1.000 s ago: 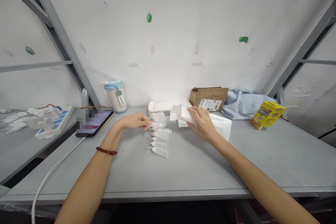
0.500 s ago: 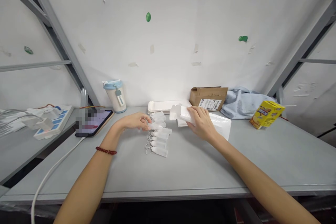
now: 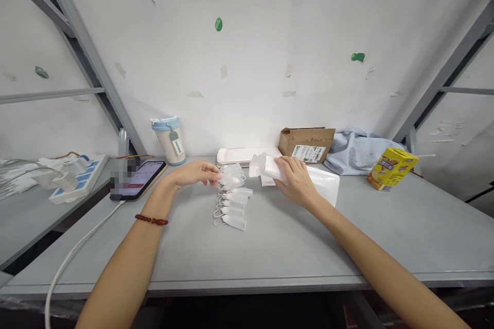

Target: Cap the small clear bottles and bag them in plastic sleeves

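Observation:
My left hand (image 3: 198,172) is closed in a pinch at the end of a small translucent white tag-like piece (image 3: 232,183), which looks slightly raised off the table. Below it several similar pieces with thin cord loops (image 3: 233,212) lie in a column, and others (image 3: 233,168) sit just behind. My right hand (image 3: 297,179) is wrapped around a small white box (image 3: 272,166), tilted so its open flap end points left toward the pieces. What the box holds is hidden. Under my right hand lies a white plastic bag (image 3: 327,183).
A white tray-like box (image 3: 247,155), a brown carton (image 3: 309,144) and a blue cloth (image 3: 358,151) line the wall. To the right stands a yellow drink carton (image 3: 393,168). On the left are a tumbler (image 3: 170,144), a phone (image 3: 144,181) with its cable, and a power strip (image 3: 83,180).
My left hand has shifted slightly left and pinches a white piece, which has risen a little near the back of the column. My right hand and the box have stayed put.

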The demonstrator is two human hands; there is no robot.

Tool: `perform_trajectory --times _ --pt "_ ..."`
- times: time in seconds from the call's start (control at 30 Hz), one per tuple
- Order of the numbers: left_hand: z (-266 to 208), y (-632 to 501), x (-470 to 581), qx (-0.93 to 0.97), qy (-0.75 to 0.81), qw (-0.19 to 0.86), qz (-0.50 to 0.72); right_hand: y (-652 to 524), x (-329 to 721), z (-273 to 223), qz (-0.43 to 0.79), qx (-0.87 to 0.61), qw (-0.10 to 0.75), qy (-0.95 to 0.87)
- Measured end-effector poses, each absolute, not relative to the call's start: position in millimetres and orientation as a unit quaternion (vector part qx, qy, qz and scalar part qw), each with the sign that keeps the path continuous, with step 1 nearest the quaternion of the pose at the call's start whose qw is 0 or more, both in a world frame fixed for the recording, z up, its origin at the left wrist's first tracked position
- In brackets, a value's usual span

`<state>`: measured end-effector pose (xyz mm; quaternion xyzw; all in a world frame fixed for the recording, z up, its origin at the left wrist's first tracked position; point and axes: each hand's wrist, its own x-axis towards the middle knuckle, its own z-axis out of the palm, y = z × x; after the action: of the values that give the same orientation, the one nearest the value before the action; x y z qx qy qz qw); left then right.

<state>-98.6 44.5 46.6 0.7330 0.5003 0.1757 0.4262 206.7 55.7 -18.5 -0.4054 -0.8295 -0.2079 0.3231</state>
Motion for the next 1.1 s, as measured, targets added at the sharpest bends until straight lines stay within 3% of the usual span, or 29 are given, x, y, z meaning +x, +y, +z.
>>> perform_trajectory --times 0.27,0.57,0.9,1.1 --pt "37 45 -76 0.702 0.470 0.447 0.294 53 203 -20 -0.203 -0.390 0.322 -0.838" --pt "13 39 -29 0.706 0.471 0.403 0.341 46 195 -20 -0.210 -0.339 0.334 -0.854" --pt "0 23 -3 0.798 0.420 0.177 0.394 39 187 -22 -0.192 -0.323 0.330 -0.866" --pt "6 21 -5 0.787 0.419 0.280 0.356 40 186 -23 -0.192 -0.321 0.336 -0.864"
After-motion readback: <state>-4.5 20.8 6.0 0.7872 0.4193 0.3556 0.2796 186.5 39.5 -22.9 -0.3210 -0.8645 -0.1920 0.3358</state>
